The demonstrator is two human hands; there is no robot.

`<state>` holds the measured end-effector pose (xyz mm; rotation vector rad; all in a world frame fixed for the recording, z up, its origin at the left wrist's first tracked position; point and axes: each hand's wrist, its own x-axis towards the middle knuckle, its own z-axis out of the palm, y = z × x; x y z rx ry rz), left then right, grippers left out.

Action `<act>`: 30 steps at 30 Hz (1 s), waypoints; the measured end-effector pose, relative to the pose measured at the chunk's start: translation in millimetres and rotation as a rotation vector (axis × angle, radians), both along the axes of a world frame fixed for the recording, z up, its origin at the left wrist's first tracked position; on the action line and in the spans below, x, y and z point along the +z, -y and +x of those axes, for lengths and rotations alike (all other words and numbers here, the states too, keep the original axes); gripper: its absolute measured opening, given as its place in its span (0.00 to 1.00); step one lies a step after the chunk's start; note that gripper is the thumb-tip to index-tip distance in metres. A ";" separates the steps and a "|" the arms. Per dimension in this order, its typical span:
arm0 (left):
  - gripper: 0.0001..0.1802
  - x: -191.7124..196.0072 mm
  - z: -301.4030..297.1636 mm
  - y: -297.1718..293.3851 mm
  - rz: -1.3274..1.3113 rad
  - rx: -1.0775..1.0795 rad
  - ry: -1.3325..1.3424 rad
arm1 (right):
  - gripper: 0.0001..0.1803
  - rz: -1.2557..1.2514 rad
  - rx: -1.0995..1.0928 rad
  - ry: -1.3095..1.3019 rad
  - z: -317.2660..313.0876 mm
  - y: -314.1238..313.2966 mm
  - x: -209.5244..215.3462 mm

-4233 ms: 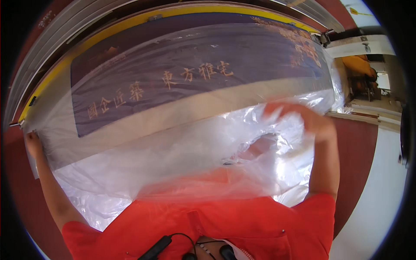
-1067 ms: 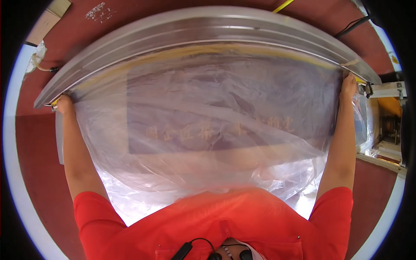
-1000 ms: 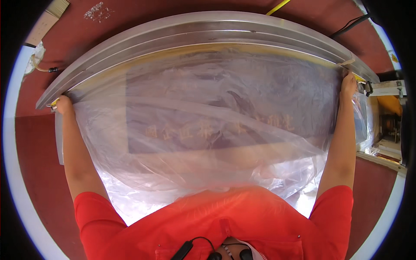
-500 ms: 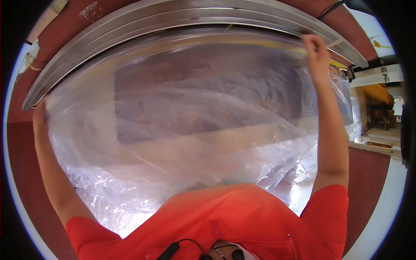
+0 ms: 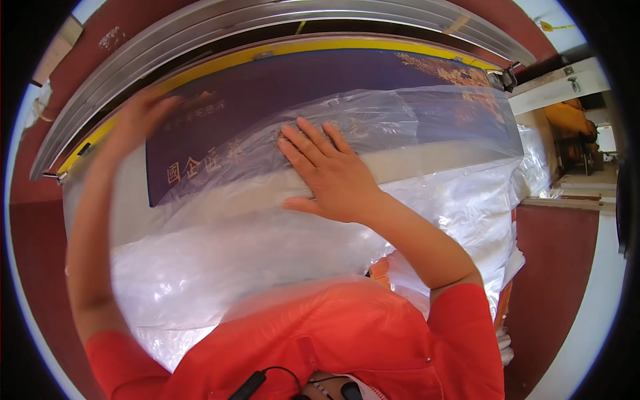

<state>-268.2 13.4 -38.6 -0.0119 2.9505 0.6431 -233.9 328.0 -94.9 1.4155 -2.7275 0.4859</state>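
A large flat purple board (image 5: 280,87) with a grey lower band lies across a metal-framed bed in front of me. A clear plastic sheet (image 5: 413,133) covers its right and lower parts. My right hand (image 5: 330,175) rests flat on the plastic near the board's middle, fingers spread. My left hand (image 5: 137,117) is blurred at the board's upper left corner, fingers apart, on or just above the bare purple surface. I cannot tell whether it touches.
A curved metal rail (image 5: 267,17) and a yellow edge strip (image 5: 200,63) run along the far side. Crumpled plastic (image 5: 220,267) bunches against my red shirt. A dark red floor (image 5: 560,267) lies to the right, with white frames and orange items (image 5: 567,120) beyond.
Both hands have let go of the plastic's far corners. The sheet has slid back off the board's upper left, baring the purple surface. My right hand moved to the middle.
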 end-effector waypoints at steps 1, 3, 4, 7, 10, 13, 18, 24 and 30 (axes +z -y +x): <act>0.16 -15.5 -21.8 -51.4 0.224 -0.138 -0.009 | 0.39 -0.042 -0.011 -0.005 2.0 -2.5 -0.2; 0.17 -39.3 -53.5 -139.2 0.152 -0.501 -0.386 | 0.38 -0.098 0.017 -0.001 6.5 0.5 3.5; 0.16 -50.1 -64.4 -174.6 0.178 -0.584 -0.420 | 0.38 -0.112 0.023 0.002 7.9 -2.0 5.6; 0.14 -70.6 -82.3 -223.9 0.179 -0.441 -0.380 | 0.38 -0.140 -0.199 -0.081 21.3 -23.8 13.1; 0.13 -69.0 -100.6 -232.2 0.369 -0.329 -0.099 | 0.38 -0.117 -0.337 -0.058 26.8 -63.9 -7.5; 0.14 -40.5 -114.4 -252.8 0.510 -0.305 0.277 | 0.39 -0.130 -0.310 -0.021 30.6 -75.8 -11.7; 0.12 -58.8 -120.8 -270.9 0.467 -0.448 0.086 | 0.33 -0.228 -0.288 0.008 31.0 -69.9 -2.0; 0.07 -60.5 -46.1 -179.6 1.142 -0.265 -0.089 | 0.24 -0.477 -0.324 -0.377 -58.3 -60.7 25.7; 0.18 -75.9 140.1 133.3 1.240 0.611 -0.486 | 0.19 -0.097 -0.132 0.176 -74.6 1.9 46.7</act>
